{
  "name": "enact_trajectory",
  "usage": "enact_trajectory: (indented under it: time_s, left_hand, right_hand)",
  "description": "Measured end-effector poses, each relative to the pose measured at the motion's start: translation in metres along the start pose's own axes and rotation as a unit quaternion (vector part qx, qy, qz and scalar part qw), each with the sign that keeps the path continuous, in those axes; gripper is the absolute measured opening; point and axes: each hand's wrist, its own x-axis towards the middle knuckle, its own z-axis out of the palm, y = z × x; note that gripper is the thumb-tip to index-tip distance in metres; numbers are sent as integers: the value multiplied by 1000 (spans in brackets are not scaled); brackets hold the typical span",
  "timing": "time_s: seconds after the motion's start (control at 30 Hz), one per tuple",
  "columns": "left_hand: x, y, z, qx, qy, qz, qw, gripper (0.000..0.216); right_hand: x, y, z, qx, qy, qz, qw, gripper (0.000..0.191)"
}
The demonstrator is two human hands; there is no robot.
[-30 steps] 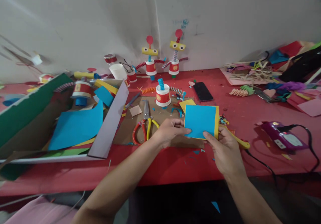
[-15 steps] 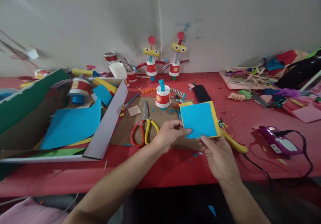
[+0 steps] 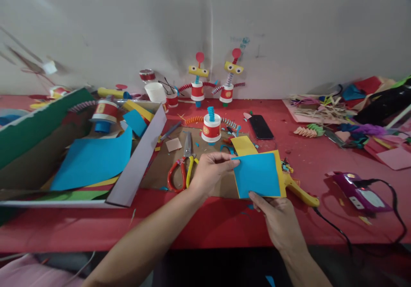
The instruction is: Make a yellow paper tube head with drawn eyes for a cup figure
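Observation:
Both hands hold a blue paper square [image 3: 257, 175] backed by yellow paper [image 3: 281, 180], whose edge shows along the right side. My left hand [image 3: 213, 171] pinches the upper left corner between thumb and fingers. At the lower edge, my right hand [image 3: 278, 218] grips with its thumb on the blue face and its fingers behind. Just beyond lies another yellow paper piece [image 3: 244, 145]. Scissors [image 3: 188, 145] with one red and one yellow handle rest left of my left hand. A red-and-white paper cup [image 3: 211, 132] with folded-paper arms and a blue folded strip on top stands behind.
Left is a box [image 3: 136, 158] holding coloured paper and a cup figure. Two finished-looking cup figures [image 3: 197, 91] stand by the wall. A phone [image 3: 260, 127], yellow glue gun [image 3: 302, 191], purple power unit [image 3: 361, 190] with a cable and paper scraps occupy the right.
The paper square has come down in view, towards me, with both hands. More of the yellow piece behind it now shows. The camera view has tilted up slightly.

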Motion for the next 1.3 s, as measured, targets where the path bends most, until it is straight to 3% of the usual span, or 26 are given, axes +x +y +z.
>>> enact_trajectory:
  time_s: [0.1, 0.23, 0.37, 0.5, 0.6, 0.7, 0.77, 0.87, 0.93, 1.0, 1.03, 1.1, 1.2, 1.3]
  left_hand:
    - [-2, 0, 2, -9, -21, 1, 1000, 21]
    - [-4, -3, 5, -1, -76, -65, 995, 32]
    - [3, -5, -1, -20, -26, -84, 996, 36]
    - [9, -4, -8, -24, 0, -84, 996, 35]
    - [11, -6, -9, 20, -21, -101, 994, 36]
    - [13, -12, -11, 159, -62, -70, 983, 33]
    - [16, -16, -12, 314, -44, -1, 948, 36]
    - [20, -23, -15, 504, -2, 99, 858, 50]
    - [21, -26, -15, 563, 4, 141, 814, 56]
    - [19, -27, -15, 611, 22, 200, 766, 57]
    - [16, -28, -13, 632, 29, 233, 738, 53]
    - [10, -30, -9, 661, 2, 277, 697, 36]
    - [-1, -34, 1, 673, -97, 235, 695, 22]
    - [-8, -37, 10, 715, -119, 198, 660, 28]
  right_hand:
    - [-1, 6, 2, 9, 8, 16, 1000, 24]
    - [-2, 6, 8, 3, -16, 11, 1000, 24]
    - [-4, -2, 5, -1, -33, -8, 999, 20]
    - [-3, -12, -9, 4, 27, -38, 999, 22]
    - [-1, -17, -16, 7, 43, -54, 998, 31]
    - [0, -18, -19, -97, -7, -88, 991, 28]
    - [-1, -16, -22, -209, -11, -132, 969, 23]
    - [-2, -14, -32, -334, 38, -232, 913, 17]
    - [-2, -17, -44, -404, 86, -319, 853, 17]
    - [0, -22, -58, -489, 134, -381, 773, 22]
    - [2, -25, -66, -533, 153, -383, 739, 26]
    - [7, -29, -81, -604, 161, -345, 700, 36]
    - [17, -28, -97, -683, 122, -269, 668, 47]
    - [28, -24, -105, -726, 77, -236, 641, 49]
